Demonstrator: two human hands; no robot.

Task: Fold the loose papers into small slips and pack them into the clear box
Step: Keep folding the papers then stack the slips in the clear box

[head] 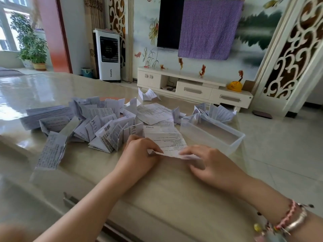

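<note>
Head cam: your left hand (139, 151) pinches the near edge of the printed sheet (165, 140) while your right hand (206, 161) lies on that edge, fingers fairly straight, probably pressing a crease flat on the table (157, 186). The clear box (212, 132) sits just right of the sheet, looks empty, handy for dropping slips in. The paper pile (97, 126) sits left; print's mostly blurry, I only make out a big "片".
</note>
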